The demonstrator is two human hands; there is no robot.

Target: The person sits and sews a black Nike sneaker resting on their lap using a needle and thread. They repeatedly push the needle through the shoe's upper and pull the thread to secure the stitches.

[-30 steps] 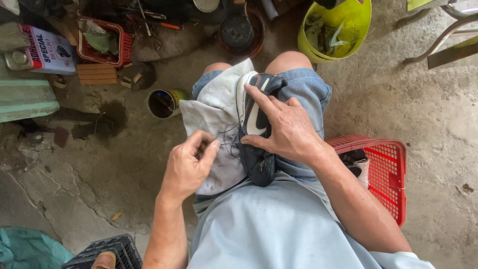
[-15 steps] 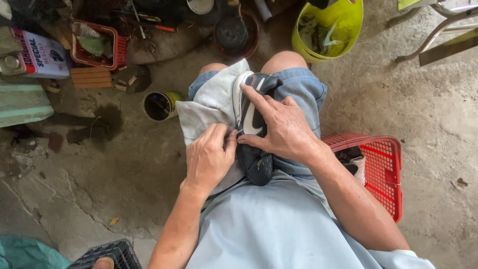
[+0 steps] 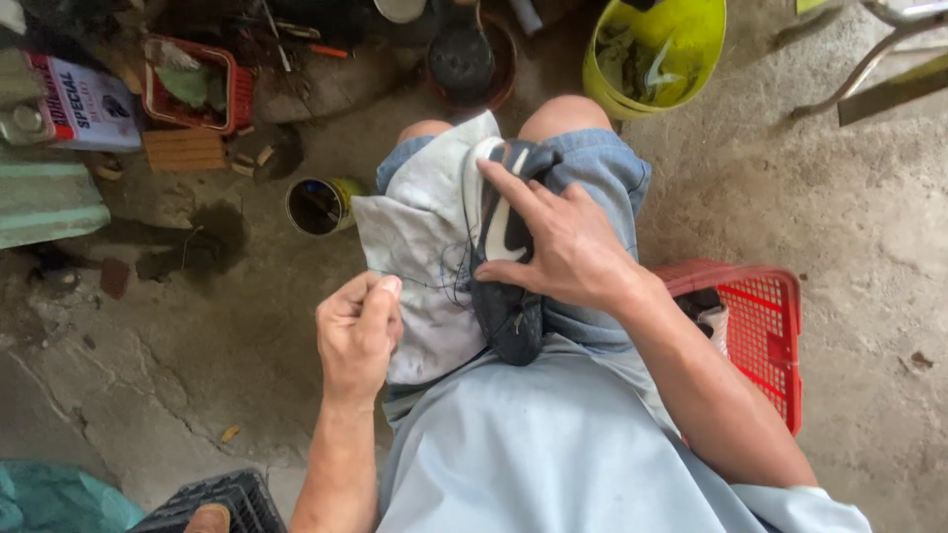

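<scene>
The floor (image 3: 178, 375) is bare concrete, cracked and stained, with a dark damp patch left of centre. Directly on it stand a small open tin (image 3: 318, 205) with a dark inside, a red plastic basket (image 3: 765, 326) at the right, and a yellow-green bucket (image 3: 657, 54) at the top. Further left sit a smaller red basket (image 3: 193, 84) holding scraps, a ridged orange block (image 3: 186, 150), a printed carton (image 3: 84, 104) and a folded pale green sheet (image 3: 44, 202). A round dark pot in a rust-coloured dish (image 3: 464, 59) rests at the top centre. A black crate (image 3: 212, 498) and teal cloth (image 3: 54, 498) occupy the lower left corner.
</scene>
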